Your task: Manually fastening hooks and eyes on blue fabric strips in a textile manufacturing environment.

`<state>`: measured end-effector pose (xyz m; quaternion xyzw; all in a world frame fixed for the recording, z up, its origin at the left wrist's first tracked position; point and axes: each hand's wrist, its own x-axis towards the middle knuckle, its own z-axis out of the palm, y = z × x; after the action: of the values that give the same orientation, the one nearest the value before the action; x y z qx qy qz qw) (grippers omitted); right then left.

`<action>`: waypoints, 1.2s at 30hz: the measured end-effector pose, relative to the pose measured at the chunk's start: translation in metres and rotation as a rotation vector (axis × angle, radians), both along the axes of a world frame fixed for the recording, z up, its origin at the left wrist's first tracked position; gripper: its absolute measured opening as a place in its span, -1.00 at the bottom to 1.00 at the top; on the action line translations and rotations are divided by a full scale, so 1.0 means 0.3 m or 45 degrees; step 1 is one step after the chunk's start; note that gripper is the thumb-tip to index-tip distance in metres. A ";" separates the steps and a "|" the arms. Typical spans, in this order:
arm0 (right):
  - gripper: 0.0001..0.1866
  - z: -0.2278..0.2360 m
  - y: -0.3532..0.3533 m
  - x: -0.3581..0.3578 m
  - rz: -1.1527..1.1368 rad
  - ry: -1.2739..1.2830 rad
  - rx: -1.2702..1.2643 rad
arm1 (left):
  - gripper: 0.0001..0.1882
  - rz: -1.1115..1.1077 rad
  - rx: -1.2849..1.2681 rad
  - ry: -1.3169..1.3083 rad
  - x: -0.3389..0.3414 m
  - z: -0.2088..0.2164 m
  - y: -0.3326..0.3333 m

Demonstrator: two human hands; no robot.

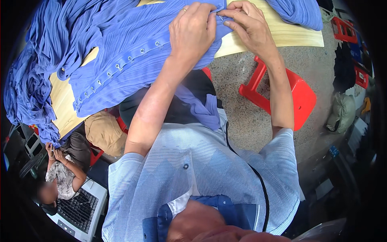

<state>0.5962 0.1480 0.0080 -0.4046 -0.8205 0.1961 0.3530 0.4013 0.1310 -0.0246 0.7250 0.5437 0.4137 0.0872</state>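
A blue ribbed knit garment lies spread over the wooden table. A strip with several small metal fasteners runs along it. Near the strip's upper right end, my left hand is closed on the cloth, its thumb beside its bent fingers. My right hand pinches at the garment's edge just right of it. A small pale metal piece shows at the right fingertips; whether they hold it or only the cloth beside it is unclear.
More blue knit cloth is heaped at the left of the wooden table. Another blue pile sits at the far right. A red stool stands on the floor below my right arm. A co-worker sits at lower left.
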 end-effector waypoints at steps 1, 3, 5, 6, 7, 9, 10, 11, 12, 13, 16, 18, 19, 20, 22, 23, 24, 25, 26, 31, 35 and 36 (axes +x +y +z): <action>-0.78 0.002 0.001 -0.001 -0.001 -0.001 -0.002 | -0.86 -0.001 -0.002 -0.001 -0.005 -0.006 0.001; -0.76 -0.002 0.007 -0.003 0.068 -0.168 0.230 | -0.83 -0.006 -0.086 -0.035 -0.015 -0.018 -0.001; -0.77 -0.019 0.002 -0.008 0.048 -0.211 0.326 | -0.90 -0.018 -0.100 -0.072 -0.006 0.018 -0.011; -0.78 -0.026 0.000 -0.009 0.027 -0.251 0.426 | -0.94 -0.029 -0.110 -0.106 -0.002 0.033 -0.013; -0.78 -0.026 0.002 -0.014 0.034 -0.249 0.424 | -0.94 -0.022 -0.113 -0.106 -0.005 0.034 -0.014; -0.83 -0.025 0.008 -0.021 0.014 -0.311 0.583 | -0.92 -0.046 -0.058 -0.131 -0.011 0.034 -0.012; -0.83 -0.027 0.012 -0.021 0.015 -0.313 0.580 | -0.92 -0.046 -0.061 -0.133 -0.011 0.042 -0.013; -0.85 -0.029 0.015 -0.021 0.005 -0.306 0.581 | -0.92 -0.054 -0.150 -0.128 -0.011 0.053 -0.015; -0.87 -0.029 0.016 -0.020 -0.005 -0.299 0.582 | -0.92 -0.062 -0.238 -0.122 -0.011 0.059 -0.016; -0.87 -0.028 0.018 -0.022 0.000 -0.297 0.581 | -0.92 -0.057 -0.238 -0.122 -0.014 0.055 -0.016; -0.88 -0.019 0.024 -0.025 0.001 -0.308 0.629 | -0.93 -0.085 -0.141 -0.183 -0.017 0.037 -0.008; -0.86 -0.005 0.024 -0.030 0.012 -0.337 0.617 | -0.94 -0.117 -0.065 -0.189 -0.018 0.027 -0.004; -0.86 -0.001 0.029 -0.031 0.017 -0.336 0.617 | -0.94 -0.112 -0.065 -0.189 -0.020 0.007 0.005; -0.85 0.003 0.035 -0.030 0.028 -0.352 0.601 | -0.94 -0.152 0.117 -0.221 -0.022 -0.013 0.019; -0.84 0.010 0.045 -0.030 0.042 -0.366 0.587 | -0.94 -0.188 0.302 -0.249 -0.025 -0.038 0.022; -0.84 0.017 0.046 -0.031 0.045 -0.380 0.584 | -0.94 -0.174 0.311 -0.214 -0.026 -0.043 0.020; -0.84 0.022 0.046 -0.032 0.048 -0.394 0.582 | -0.94 -0.160 0.320 -0.177 -0.026 -0.048 0.020; -0.84 0.025 0.046 -0.032 0.056 -0.389 0.586 | -0.94 -0.152 0.323 -0.173 -0.025 -0.052 0.021; -0.84 0.027 0.047 -0.032 0.069 -0.389 0.594 | -0.94 -0.142 0.358 -0.122 -0.023 -0.055 0.023; -0.86 0.041 0.055 -0.028 0.100 -0.412 0.672 | -0.96 -0.110 0.067 -0.114 -0.018 0.012 -0.018; -0.84 0.052 0.069 -0.022 0.150 -0.425 0.698 | -0.98 -0.112 0.042 -0.044 -0.019 0.005 -0.021; -0.84 0.055 0.073 -0.021 0.167 -0.443 0.719 | -0.99 -0.103 0.034 -0.006 -0.017 0.003 -0.023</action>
<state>0.5900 0.1699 0.0245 -0.2646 -0.9146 -0.0887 0.2925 0.3964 0.1241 -0.0236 0.7465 0.5083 0.4187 0.0955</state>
